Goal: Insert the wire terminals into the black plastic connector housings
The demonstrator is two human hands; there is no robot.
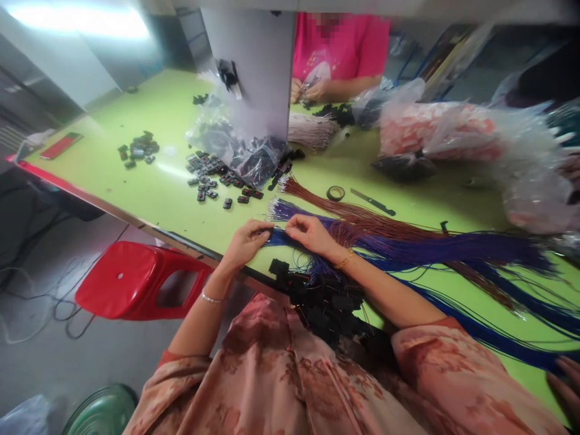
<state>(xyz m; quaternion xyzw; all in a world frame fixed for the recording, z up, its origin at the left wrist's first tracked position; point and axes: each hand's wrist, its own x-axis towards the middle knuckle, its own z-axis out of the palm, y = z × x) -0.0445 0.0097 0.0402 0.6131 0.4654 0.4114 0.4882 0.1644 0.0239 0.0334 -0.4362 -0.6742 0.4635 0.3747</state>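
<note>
My left hand is closed at the table's front edge, its thumb and fingers pressed together beside the ends of a bundle of blue wires. Just right of it, my right hand is pinched above the same bundle. Whatever lies between the fingertips of either hand is too small to make out. Purple wires with pale tips lie behind my hands, and brown wires run beyond those. Black connector pieces, with wires attached, are heaped near my body below my right forearm.
Small black connector housings are scattered by a clear plastic bag. A tape roll and knife lie behind the wires. A person in pink works opposite. Another hand shows at right. A red stool stands left.
</note>
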